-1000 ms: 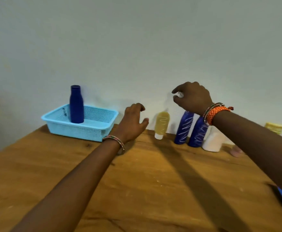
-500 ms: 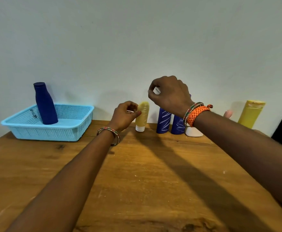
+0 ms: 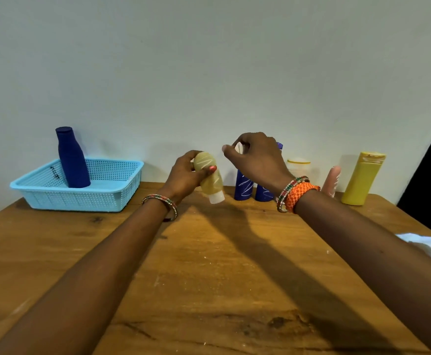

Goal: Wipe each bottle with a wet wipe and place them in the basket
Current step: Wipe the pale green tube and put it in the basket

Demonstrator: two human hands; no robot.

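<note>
Worn wooden tabletop (image 3: 209, 265) against a plain pale wall (image 3: 209, 60); light blue mesh basket (image 3: 117, 193) at far left with a dark blue bottle (image 3: 72, 160) upright inside. Left hand (image 3: 183, 175) grips a tan, white-capped bottle (image 3: 210, 176), tilted, cap down, just above the tabletop. Right hand (image 3: 258, 157) pinches a small white wipe (image 3: 239, 147) beside it.

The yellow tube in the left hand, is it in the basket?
No, the left hand holds the yellow tube above the table, apart from the blue basket.
</note>
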